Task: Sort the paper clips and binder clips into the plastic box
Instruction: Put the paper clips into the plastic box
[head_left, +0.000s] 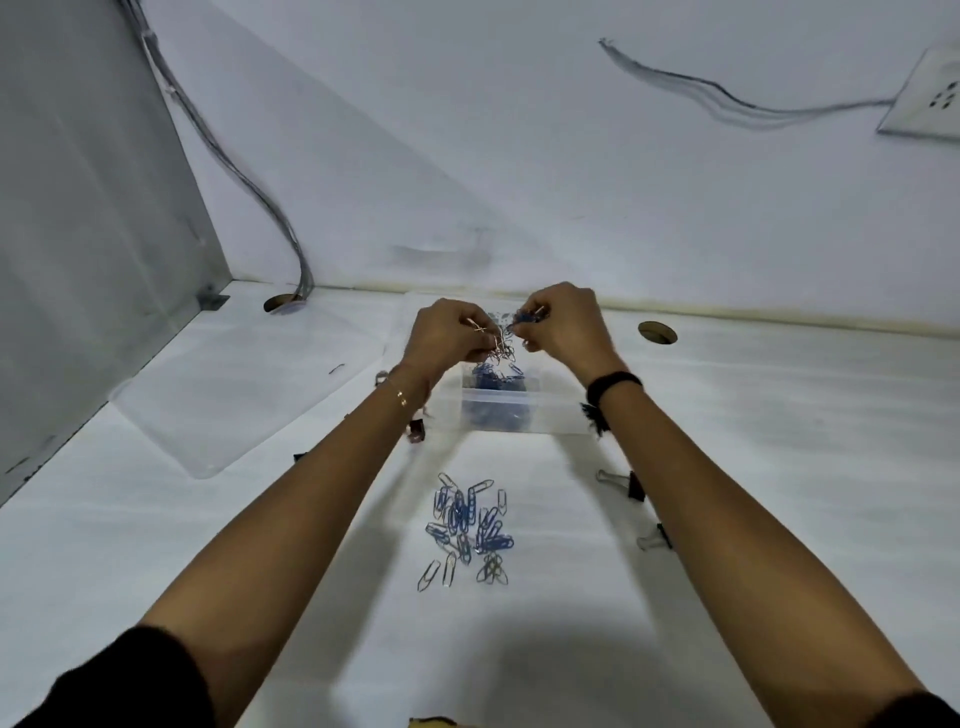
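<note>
**Left hand (449, 332) and right hand (563, 325) both pinching**

They hold a tangled clump of blue and silver wire paper clips (501, 349) above the clear plastic box (498, 413). Nearer, loose paper clips (470, 525) lie piled on the white table (156, 519), black metal binder clips (632, 487) to their right.

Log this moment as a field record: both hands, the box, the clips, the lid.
left hand: pinches the paper clip tangle above the box
right hand: pinches the tangle's other side, blue clips at its fingertips
plastic box: clear, open, under the hands
box contents: blue paper clips in the middle part
loose paper clips: pile on the table, between the forearms, nearer than the box
binder clips: on the table, by the right forearm; others by the left wrist
lid: clear, flat on the table, left of the box
</note>
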